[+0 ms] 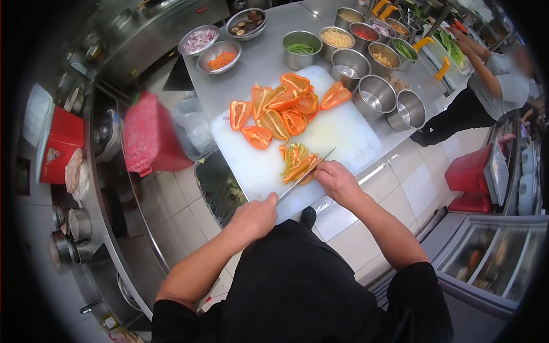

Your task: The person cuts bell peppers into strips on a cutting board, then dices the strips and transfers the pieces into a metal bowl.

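My left hand (255,218) is closed around the handle of a kitchen knife (296,184). Its blade slants up and right across a small heap of sliced orange bell pepper strips (297,160). On the blade's right side, my right hand (338,182) has curled fingers pressed on the bell pepper at the heap's edge; the fingertips are partly hidden. Both lie over a white cutting board (349,140). Farther up the board, several hollowed bell pepper halves (278,123) are piled, skin and inner sides showing, with one half (335,95) apart at the right.
Metal pots (374,98) and bowls of cut vegetables, including carrot (221,60) and green strips (300,49), line the steel table (257,57). A pink-red bin (151,134) stands left, beside a black-lined bin (220,188). Another person (497,86) works at the right.
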Available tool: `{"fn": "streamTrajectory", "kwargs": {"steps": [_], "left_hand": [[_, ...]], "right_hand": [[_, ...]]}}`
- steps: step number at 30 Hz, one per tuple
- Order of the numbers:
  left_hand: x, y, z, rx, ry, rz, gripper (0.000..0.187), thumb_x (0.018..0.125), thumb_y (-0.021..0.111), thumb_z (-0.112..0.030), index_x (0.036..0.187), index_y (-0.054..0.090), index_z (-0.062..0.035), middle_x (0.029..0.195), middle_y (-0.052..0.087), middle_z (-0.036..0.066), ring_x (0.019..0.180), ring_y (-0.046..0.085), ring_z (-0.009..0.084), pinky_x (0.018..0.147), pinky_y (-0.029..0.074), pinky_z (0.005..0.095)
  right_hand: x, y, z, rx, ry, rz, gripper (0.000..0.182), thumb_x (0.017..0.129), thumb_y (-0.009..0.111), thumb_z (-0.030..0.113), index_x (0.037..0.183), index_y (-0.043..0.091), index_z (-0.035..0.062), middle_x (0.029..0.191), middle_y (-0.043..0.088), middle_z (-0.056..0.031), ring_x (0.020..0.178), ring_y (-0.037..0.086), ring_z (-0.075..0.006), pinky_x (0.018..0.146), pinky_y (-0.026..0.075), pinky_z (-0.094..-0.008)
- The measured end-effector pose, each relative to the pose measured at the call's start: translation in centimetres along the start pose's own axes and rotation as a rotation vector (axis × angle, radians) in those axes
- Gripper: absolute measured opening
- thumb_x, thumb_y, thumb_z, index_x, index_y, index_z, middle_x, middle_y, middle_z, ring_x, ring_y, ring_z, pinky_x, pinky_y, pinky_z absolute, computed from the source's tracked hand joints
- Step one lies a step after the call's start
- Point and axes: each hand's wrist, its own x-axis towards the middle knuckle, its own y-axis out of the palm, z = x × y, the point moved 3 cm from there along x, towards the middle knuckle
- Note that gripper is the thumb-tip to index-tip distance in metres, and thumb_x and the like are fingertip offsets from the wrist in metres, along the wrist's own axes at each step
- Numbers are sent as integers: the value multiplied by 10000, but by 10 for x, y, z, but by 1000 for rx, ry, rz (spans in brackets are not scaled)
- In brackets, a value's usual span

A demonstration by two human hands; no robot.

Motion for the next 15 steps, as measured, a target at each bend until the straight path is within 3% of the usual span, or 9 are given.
{"fn": "streamTrajectory", "kwargs": {"steps": [3,12,15], "left_hand": [[12,0,14,-126,38,46,251,1007,447,-181,1184,498,-11,921,705,299,903,690,494,845,524,577],[-24,-7,-9,-22,-70,-15,248,996,411,-135,1181,488,10,915,704,313,909,690,505,841,514,593],[-29,-2,-7,-2,-87,-22,265,1017,482,-223,1171,490,-7,892,695,313,868,680,501,828,512,577]], "right_hand": [[-1,-1,-2,-22,17,6,127,838,708,7,954,670,44,1067,657,-87,952,630,-292,827,532,-395],[-3,2,-5,17,33,-29,164,822,636,16,974,660,74,1060,635,-69,965,608,-284,829,521,-387],[-4,3,-6,11,36,-29,123,847,678,29,966,671,57,1047,650,-72,952,613,-283,824,523,-391]]}}
